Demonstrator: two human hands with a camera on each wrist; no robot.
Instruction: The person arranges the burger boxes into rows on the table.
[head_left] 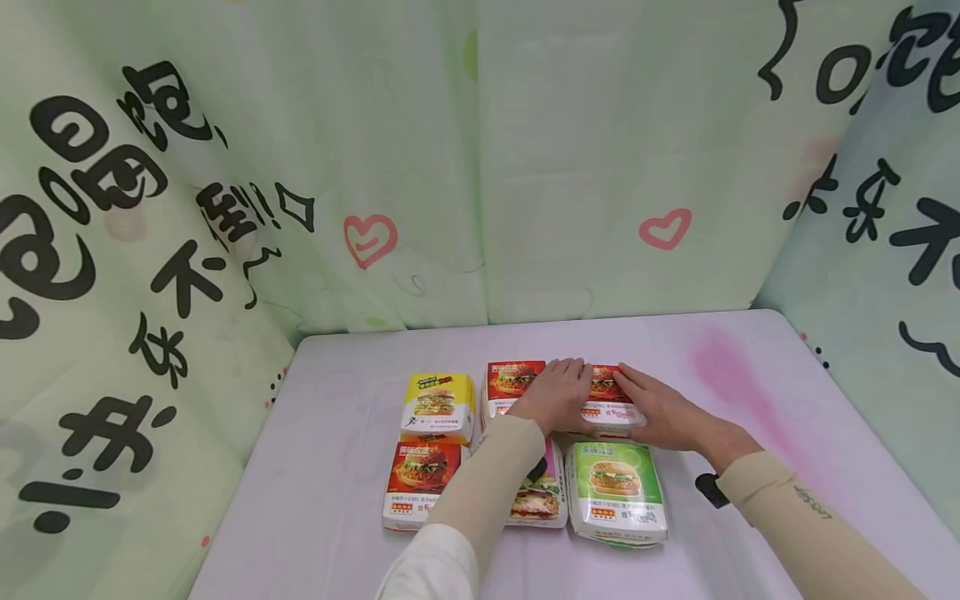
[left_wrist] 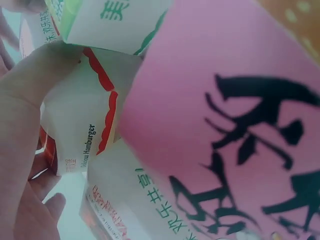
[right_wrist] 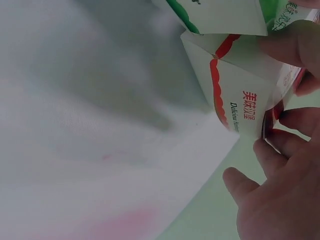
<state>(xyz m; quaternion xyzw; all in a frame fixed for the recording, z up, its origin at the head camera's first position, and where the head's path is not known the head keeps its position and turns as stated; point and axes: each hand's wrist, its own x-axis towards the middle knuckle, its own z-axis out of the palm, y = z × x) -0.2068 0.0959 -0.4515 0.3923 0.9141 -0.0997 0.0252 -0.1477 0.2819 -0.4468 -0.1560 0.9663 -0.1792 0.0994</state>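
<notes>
Both hands hold a red and white hamburger box (head_left: 609, 412) at the right end of the back row. My left hand (head_left: 555, 396) grips its left side and my right hand (head_left: 667, 412) its right side. In the left wrist view, the left thumb lies along the near wall of this box (left_wrist: 70, 115), with fingers round the far side. The right wrist view shows the right thumb and fingers about its corner (right_wrist: 245, 95). Just in front sits a green hamburger box (head_left: 617, 492). Left of the held box stands another red box (head_left: 513, 379), partly behind the left hand.
A yellow burger box (head_left: 437, 404) stands at the back left, with a red one (head_left: 422, 479) in front of it. The pink box (head_left: 536, 504) in the front row is partly hidden by the left arm. Printed curtains (head_left: 562, 167) surround the pale table (head_left: 330, 467).
</notes>
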